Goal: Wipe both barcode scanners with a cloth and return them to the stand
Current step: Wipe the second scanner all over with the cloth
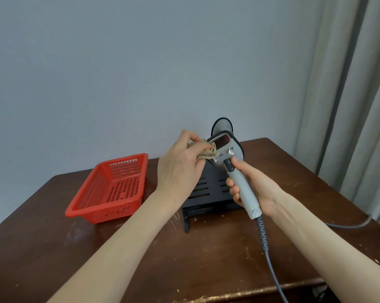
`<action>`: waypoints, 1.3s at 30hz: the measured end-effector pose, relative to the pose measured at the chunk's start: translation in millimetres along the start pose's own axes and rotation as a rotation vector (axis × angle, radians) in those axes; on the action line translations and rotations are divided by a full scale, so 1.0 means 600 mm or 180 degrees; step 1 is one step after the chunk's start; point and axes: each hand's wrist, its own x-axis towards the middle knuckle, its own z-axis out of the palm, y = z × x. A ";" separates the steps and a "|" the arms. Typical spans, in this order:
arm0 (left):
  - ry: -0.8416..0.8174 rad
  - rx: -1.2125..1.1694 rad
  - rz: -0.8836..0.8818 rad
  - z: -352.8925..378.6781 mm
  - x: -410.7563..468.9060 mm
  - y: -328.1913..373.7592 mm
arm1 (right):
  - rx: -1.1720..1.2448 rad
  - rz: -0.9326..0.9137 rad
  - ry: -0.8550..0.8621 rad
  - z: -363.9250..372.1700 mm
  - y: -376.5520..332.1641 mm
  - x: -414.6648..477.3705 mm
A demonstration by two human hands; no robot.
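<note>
Here, a grey scanner (226, 154) with a dark red window is held just above the black stand (208, 189).
The right hand (252, 189) curls round its handle; the left hand (180, 165) pinches a beige cloth (206, 150) against its head, half hiding the second scanner (221, 125). A red basket (110, 215) sits to the left.

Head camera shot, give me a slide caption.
Left hand holds a beige cloth against the scanner gripped by the right hand, above the black stand.

Left hand (180, 165) presses cloth (206, 150) against held scanner (230, 162).
</note>
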 end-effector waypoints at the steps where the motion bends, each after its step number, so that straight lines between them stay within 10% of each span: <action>1: 0.0002 -0.0060 -0.0049 0.000 0.004 0.005 | -0.0010 -0.0005 -0.0009 0.002 -0.001 0.000; 18: -0.0679 -0.0863 -0.0824 -0.007 0.042 0.036 | -0.0418 0.0021 0.0090 -0.007 -0.003 0.000; 31: -0.0437 0.0399 -0.0241 -0.020 0.009 0.002 | -0.0229 0.0058 0.0029 -0.007 0.001 -0.004; 39: -0.0080 -0.0071 0.0034 -0.010 0.008 0.008 | -0.0080 0.0065 0.0015 0.001 -0.008 -0.004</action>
